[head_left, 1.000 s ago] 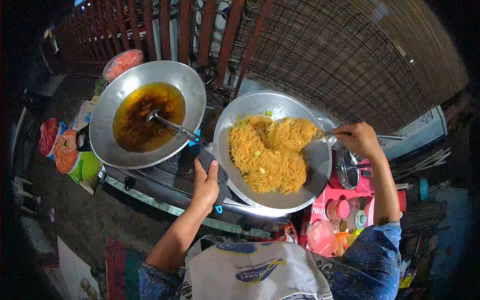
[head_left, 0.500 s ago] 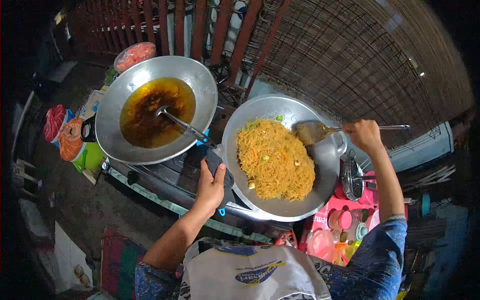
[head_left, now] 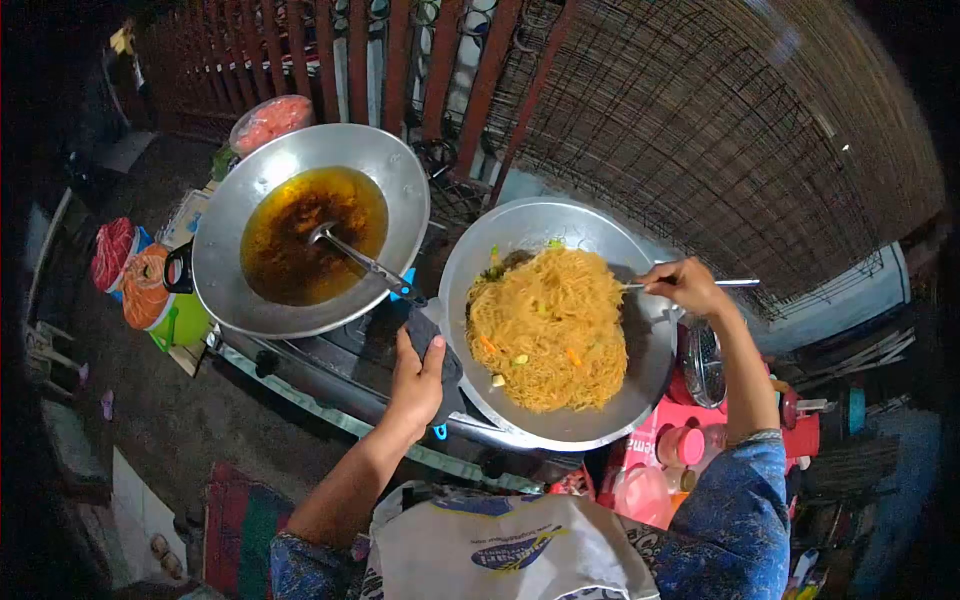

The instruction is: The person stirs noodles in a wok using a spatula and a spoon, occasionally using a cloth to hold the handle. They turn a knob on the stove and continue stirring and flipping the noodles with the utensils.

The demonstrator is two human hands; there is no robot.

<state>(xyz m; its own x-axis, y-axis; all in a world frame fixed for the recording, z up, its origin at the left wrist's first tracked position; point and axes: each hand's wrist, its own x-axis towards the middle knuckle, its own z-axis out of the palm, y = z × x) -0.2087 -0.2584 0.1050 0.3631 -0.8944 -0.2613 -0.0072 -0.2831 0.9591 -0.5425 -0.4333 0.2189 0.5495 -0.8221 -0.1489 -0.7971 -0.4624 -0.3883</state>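
Note:
A large metal wok (head_left: 650,400) holds a heap of orange-brown noodles (head_left: 550,340) with bits of green and carrot. My right hand (head_left: 685,285) grips the handle of a metal spatula (head_left: 735,283), whose blade is hidden under the noodles. At the wok's left rim my left hand (head_left: 415,385) is closed round a dark cloth (head_left: 440,345). To the left, a second wok (head_left: 225,225) contains dark golden oil (head_left: 345,190), and a ladle (head_left: 365,262) rests in it.
Both woks stand on a stove (head_left: 340,375). Lidded jars (head_left: 681,446) and a strainer (head_left: 704,370) are at the right. Bagged items (head_left: 145,288) and a green container (head_left: 183,320) lie at the left. A slatted fence (head_left: 400,70) stands behind.
My right hand has moved left with the spatula, pushing its blade under the noodles. The noodles are heaped higher toward the back. The view has shifted slightly.

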